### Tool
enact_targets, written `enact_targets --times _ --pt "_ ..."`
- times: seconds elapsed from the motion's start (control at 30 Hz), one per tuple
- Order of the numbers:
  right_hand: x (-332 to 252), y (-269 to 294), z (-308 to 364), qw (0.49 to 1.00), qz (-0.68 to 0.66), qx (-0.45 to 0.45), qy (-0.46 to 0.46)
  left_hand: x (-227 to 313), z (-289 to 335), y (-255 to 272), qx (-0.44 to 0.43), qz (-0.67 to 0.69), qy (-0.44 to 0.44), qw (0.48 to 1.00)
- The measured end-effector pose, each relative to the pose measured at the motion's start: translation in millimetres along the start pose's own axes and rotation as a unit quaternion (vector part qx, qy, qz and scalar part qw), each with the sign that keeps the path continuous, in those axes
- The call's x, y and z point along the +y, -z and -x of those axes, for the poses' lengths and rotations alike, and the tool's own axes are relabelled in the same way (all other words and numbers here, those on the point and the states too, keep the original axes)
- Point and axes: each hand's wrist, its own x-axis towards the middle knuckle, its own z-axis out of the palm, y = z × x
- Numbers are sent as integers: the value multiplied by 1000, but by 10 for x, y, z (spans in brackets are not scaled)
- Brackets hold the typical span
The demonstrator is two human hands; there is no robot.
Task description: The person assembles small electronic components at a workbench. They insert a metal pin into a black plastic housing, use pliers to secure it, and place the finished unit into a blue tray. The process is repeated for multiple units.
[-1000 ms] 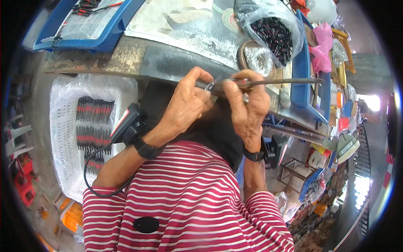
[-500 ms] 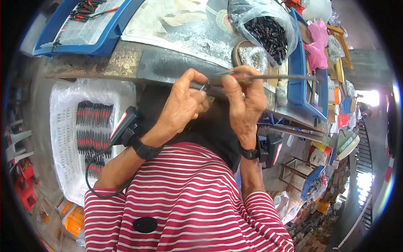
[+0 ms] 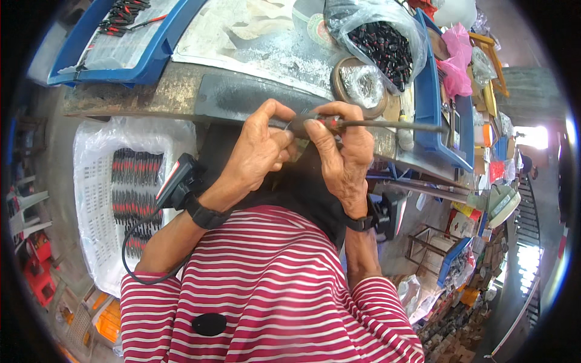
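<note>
My right hand [image 3: 346,148] is closed round the black-and-red grip of a long, thin dark rod [image 3: 396,124], whose shaft points to the right. My left hand [image 3: 257,145] faces it with thumb and forefinger pinched at the grip's left end. Something small and dark lies between the two hands' fingertips; the fingers hide most of it, and its kind does not show. Both hands are just off the dark front edge [image 3: 236,97] of the workbench, above my lap.
Left of my lap stands a white basket [image 3: 91,181] lined with plastic, holding rows of black-and-red pieces. Blue trays [image 3: 158,57] [image 3: 428,103] sit at the bench's two sides. A clear bag [image 3: 345,27] of small black parts and a round brown dish [image 3: 337,81] lie beyond my right hand.
My right hand has moved slightly left and down, closer to my left hand. The rod now tilts a little down toward the right.
</note>
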Motion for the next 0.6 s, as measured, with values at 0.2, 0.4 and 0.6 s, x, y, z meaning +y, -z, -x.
enact_targets --times 0.2,0.4,0.6 --pt "21 134 -10 980 -137 135 -48 -23 4 -18 15 -12 -26 999" --pt "13 -62 -37 998 -47 26 -10 -16 -1 -11 14 -20 -9 1000" --pt "169 265 64 962 -194 112 -156 -16 -18 46 -26 38 0 999"
